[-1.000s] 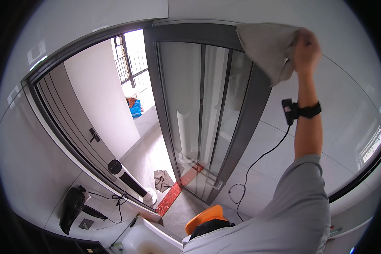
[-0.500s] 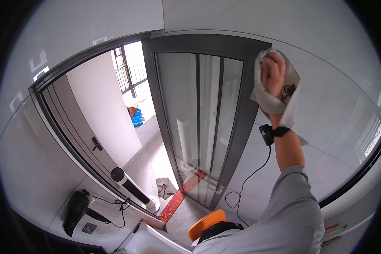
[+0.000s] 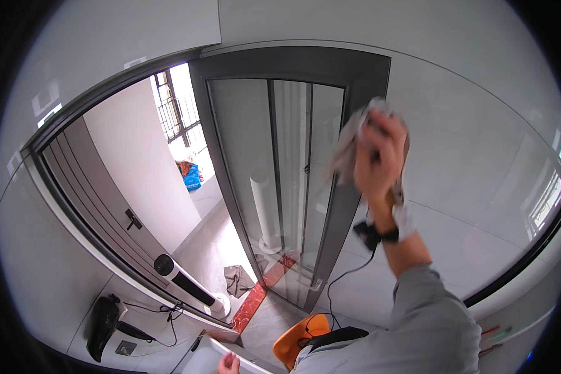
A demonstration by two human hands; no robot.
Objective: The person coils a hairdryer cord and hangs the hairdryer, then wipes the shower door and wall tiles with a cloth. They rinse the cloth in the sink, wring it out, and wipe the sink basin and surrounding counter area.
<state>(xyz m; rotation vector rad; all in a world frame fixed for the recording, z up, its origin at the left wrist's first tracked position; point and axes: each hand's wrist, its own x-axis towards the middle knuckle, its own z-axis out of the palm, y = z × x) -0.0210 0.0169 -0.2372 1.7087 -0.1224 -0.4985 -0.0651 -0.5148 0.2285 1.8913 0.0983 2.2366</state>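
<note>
Head view: the right hand [image 3: 377,159] is raised, fingers clenched around a grey cloth [image 3: 349,140] pressed against the dark door frame [image 3: 349,206]. The left hand [image 3: 229,363], low down, touches a white edge; grip unclear.

Right hand [image 3: 377,159] with grey cloth [image 3: 349,140] now lower, against the door frame [image 3: 349,187]

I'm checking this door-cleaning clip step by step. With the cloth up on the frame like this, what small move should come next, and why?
Probably a short wipe further down the dark door frame. The right hand presses the grey cloth against the frame's upper right side, and a long stretch of frame lies below it. The left hand is low, near a white edge.
</note>
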